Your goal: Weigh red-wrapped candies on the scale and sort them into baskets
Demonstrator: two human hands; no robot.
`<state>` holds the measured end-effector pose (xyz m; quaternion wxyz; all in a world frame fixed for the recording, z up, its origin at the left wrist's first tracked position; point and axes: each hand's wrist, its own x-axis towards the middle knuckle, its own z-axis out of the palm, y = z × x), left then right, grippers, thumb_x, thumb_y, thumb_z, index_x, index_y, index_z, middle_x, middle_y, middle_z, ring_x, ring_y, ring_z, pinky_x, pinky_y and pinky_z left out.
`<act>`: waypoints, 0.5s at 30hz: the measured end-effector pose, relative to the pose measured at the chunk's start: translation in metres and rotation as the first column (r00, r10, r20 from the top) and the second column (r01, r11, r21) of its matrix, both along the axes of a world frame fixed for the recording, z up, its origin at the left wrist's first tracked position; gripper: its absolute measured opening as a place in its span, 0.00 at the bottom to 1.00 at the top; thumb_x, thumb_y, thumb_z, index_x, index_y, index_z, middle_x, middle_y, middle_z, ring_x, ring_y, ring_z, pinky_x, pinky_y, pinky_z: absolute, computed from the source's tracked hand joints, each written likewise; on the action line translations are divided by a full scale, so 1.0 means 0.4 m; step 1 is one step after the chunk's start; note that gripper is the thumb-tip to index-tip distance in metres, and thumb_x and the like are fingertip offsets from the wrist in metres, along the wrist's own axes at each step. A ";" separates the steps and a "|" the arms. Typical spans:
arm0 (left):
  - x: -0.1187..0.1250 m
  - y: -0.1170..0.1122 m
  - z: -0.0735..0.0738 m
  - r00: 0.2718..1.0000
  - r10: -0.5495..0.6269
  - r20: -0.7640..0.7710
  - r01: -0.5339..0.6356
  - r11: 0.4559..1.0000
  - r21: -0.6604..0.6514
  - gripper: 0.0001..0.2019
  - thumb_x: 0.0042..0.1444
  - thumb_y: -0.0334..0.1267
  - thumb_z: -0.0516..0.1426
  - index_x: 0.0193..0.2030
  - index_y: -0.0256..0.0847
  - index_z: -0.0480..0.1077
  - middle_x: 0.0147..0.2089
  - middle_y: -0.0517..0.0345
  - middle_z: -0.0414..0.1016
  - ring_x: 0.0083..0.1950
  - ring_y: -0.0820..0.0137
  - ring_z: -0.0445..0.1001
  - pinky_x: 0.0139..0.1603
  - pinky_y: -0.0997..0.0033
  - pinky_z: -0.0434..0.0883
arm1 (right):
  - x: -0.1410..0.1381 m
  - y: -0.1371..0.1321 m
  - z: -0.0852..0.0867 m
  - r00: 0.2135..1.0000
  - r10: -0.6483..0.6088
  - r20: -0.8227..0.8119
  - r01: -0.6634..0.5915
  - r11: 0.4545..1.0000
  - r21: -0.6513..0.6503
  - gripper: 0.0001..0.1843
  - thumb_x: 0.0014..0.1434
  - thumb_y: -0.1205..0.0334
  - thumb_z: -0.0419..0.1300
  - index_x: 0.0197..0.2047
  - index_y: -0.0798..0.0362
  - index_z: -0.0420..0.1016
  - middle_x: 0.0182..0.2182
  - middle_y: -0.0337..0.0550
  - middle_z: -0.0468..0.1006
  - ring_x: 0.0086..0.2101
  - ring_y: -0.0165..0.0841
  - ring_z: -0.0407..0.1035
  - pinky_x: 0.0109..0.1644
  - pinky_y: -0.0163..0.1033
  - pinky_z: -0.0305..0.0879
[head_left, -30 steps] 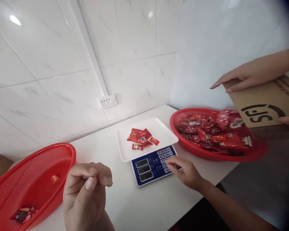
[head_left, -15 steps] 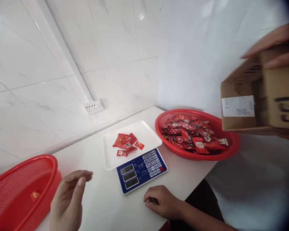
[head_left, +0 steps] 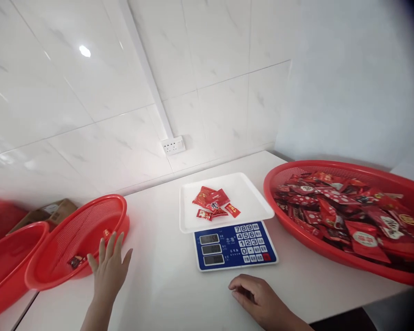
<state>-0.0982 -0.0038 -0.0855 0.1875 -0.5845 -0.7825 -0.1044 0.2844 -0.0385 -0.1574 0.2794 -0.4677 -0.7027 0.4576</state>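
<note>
My left hand is open with its fingers spread, at the near edge of a red plastic basket on the left. Inside that basket lie a dark-red wrapped candy and a small red packet. My right hand rests on the white table, fingers loosely curled with nothing seen in them, just below a blue-and-white digital scale. On the scale's white tray sits a small group of red snack packets.
A large red basket at the right is heaped with red wrapped snacks. Another red basket stands at far left, with a cardboard box behind. A wall socket sits above the table.
The view has turned left. My left hand has gone from curled fingers to spread ones and is now at the left basket. The cardboard box held at right has left the view.
</note>
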 end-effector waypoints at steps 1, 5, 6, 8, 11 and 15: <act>-0.007 0.007 0.002 1.000 -0.008 0.000 0.008 1.000 -0.015 0.28 0.64 0.46 0.40 0.66 0.35 0.57 0.71 0.41 0.52 0.73 0.48 0.41 0.66 0.33 0.39 | 0.001 -0.001 -0.001 1.000 0.003 -0.002 -0.003 1.000 0.001 0.14 0.60 0.55 0.52 0.37 0.51 0.75 0.31 0.43 0.78 0.32 0.34 0.70 0.37 0.37 0.65; -0.050 0.046 0.009 0.999 -0.046 -0.011 0.045 0.996 -0.072 0.28 0.63 0.47 0.40 0.65 0.33 0.58 0.71 0.39 0.49 0.73 0.48 0.39 0.66 0.34 0.41 | 0.006 -0.004 0.003 1.000 0.008 -0.008 -0.008 1.000 -0.002 0.14 0.61 0.54 0.50 0.36 0.51 0.74 0.32 0.43 0.78 0.34 0.35 0.71 0.39 0.38 0.66; -0.064 0.055 0.010 0.998 -0.064 -0.023 0.062 0.995 -0.083 0.29 0.63 0.47 0.40 0.65 0.32 0.58 0.71 0.38 0.48 0.73 0.48 0.39 0.67 0.35 0.42 | 0.007 -0.003 0.007 1.000 0.011 -0.012 -0.011 1.000 -0.005 0.14 0.61 0.54 0.50 0.36 0.50 0.74 0.33 0.43 0.78 0.34 0.36 0.72 0.40 0.38 0.66; -0.091 0.073 0.015 0.993 -0.104 -0.052 0.098 0.990 -0.106 0.29 0.63 0.47 0.39 0.64 0.31 0.59 0.71 0.37 0.49 0.73 0.50 0.41 0.68 0.41 0.42 | 0.007 -0.002 0.014 1.000 0.016 -0.019 -0.016 1.000 -0.008 0.14 0.61 0.54 0.50 0.36 0.50 0.73 0.34 0.43 0.79 0.35 0.36 0.72 0.41 0.39 0.66; -0.124 0.091 0.027 0.990 -0.124 -0.074 0.113 0.985 -0.130 0.28 0.63 0.45 0.39 0.63 0.30 0.61 0.70 0.38 0.50 0.73 0.51 0.43 0.70 0.46 0.42 | 0.008 -0.002 0.021 1.000 0.016 -0.018 -0.016 1.000 -0.007 0.14 0.61 0.54 0.50 0.36 0.50 0.73 0.35 0.44 0.79 0.37 0.36 0.72 0.42 0.39 0.66; -0.148 0.103 0.046 0.989 -0.128 -0.070 0.116 0.982 -0.149 0.28 0.62 0.43 0.39 0.60 0.27 0.63 0.70 0.34 0.50 0.72 0.48 0.47 0.69 0.45 0.44 | 0.011 -0.009 0.016 0.999 0.022 -0.023 -0.022 1.000 -0.006 0.15 0.62 0.54 0.49 0.37 0.51 0.73 0.36 0.45 0.79 0.37 0.36 0.72 0.43 0.39 0.66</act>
